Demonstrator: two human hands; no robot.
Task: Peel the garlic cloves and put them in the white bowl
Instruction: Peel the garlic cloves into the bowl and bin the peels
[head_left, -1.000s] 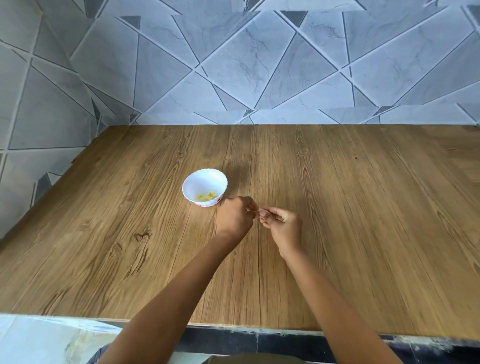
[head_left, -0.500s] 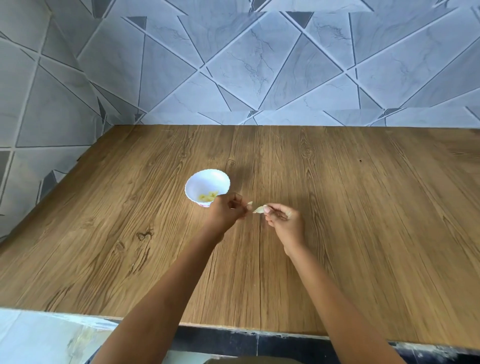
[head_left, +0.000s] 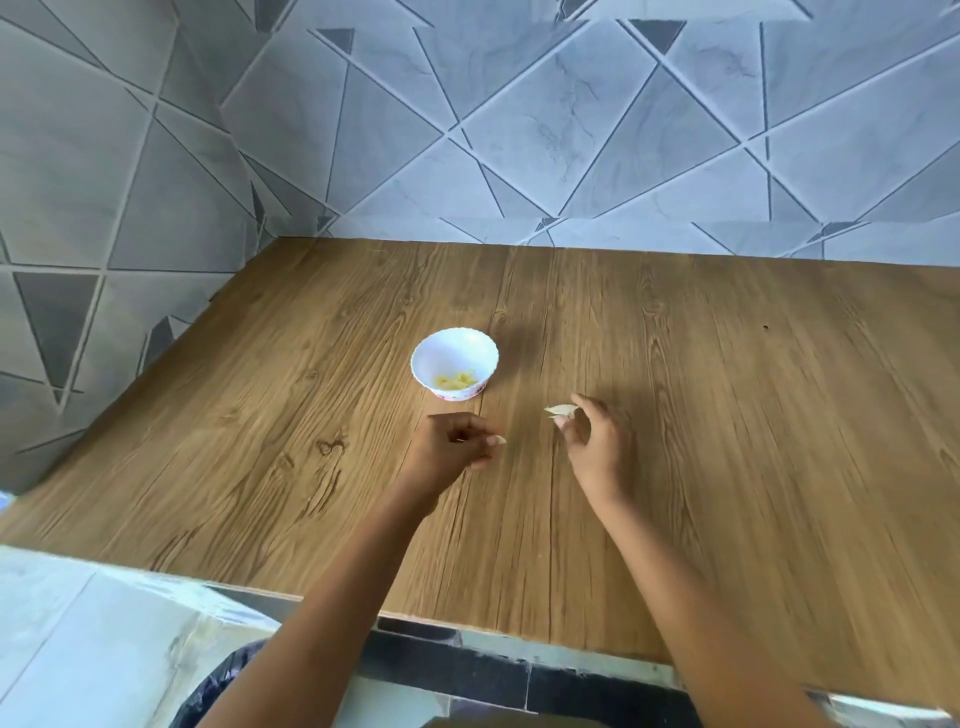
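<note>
Our left hand is out over the wooden counter, fingers curled in. There's a pale sliver at the fingertips, and honestly we can't tell if it's a scrap of skin or just a nail. Our right hand is at its 3 o'clock, apart from it, with thumb and fingertips pinching a garlic clove that pokes out toward 9 o'clock. The white bowl stands on the counter at about 12 o'clock from the left hand, pretty near, with yellowish peeled cloves in the bottom. A grey tiled wall runs along the back and the 9 o'clock side.
</note>
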